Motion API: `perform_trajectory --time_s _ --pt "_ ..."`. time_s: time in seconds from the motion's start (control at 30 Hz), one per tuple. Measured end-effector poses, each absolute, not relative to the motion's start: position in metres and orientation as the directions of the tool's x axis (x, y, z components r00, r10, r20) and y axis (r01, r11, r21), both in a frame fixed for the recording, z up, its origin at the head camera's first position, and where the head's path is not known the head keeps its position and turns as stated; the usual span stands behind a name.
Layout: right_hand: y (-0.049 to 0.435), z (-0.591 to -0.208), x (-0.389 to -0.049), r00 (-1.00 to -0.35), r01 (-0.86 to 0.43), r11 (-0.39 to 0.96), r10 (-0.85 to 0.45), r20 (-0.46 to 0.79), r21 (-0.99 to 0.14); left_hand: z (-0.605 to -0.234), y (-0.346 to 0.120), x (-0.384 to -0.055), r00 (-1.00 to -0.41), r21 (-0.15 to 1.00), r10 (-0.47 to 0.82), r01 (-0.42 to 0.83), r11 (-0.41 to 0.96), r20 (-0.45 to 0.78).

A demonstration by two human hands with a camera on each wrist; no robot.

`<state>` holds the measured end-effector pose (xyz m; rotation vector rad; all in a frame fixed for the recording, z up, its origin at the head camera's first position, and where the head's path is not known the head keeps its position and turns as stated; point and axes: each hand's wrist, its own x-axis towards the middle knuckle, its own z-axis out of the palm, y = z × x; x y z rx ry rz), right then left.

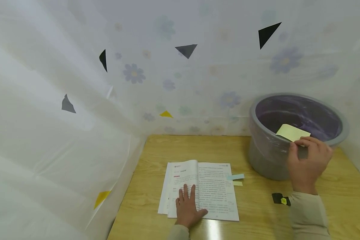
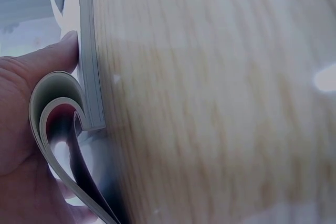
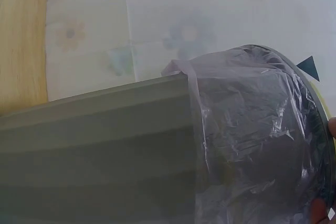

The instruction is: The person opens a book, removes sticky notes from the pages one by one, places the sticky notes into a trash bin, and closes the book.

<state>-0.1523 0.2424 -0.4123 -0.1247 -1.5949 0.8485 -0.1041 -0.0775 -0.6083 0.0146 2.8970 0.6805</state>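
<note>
An open book [image 1: 214, 200] lies on the wooden table, its left-hand pages bowed up. My left hand [image 1: 186, 208] rests flat on the left page, fingers spread and thumb across the gutter. In the left wrist view those pages [image 2: 55, 90] curl into a loop beside the palm. At the grey bin [image 1: 265, 156], my right hand [image 1: 310, 163] pinches a pale yellow sticky note [image 1: 293, 132] between thumb and fingers, over the near rim. The right wrist view shows the bin's ribbed side [image 3: 100, 156] and a few fingertips [image 3: 332, 128] at the rim.
A thin plastic liner [image 3: 247, 129] folds over the bin's rim. A blue tab [image 1: 236, 177] and a yellow tab [image 1: 237, 183] stick out from the book's right edge. A black strap-like piece [image 1: 277, 198] shows beside the right sleeve. Flower-patterned sheeting [image 1: 198, 83] hangs behind the table.
</note>
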Motion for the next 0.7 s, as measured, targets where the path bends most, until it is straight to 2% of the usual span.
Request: perform_trajectory --time_s 0.2,0.63,0.7 --pt "0.244 -0.411 -0.148 -0.262 -0.379 0.718 0.522 0.812 -0.584 -0.607 -0.076 -0.106 -0.984 0.432 0.037 -0.042 0.901 -0.173" --pt "0.251 -0.414 -0.147 -0.252 -0.364 0.719 0.536 0.806 -0.592 -0.610 -0.077 -0.106 -0.985 0.436 0.043 -0.034 0.899 -0.167" --pt "0.252 -0.415 -0.146 -0.233 -0.363 0.716 0.550 0.802 -0.596 -0.610 -0.077 -0.106 -0.985 0.435 0.043 -0.035 0.900 -0.169"
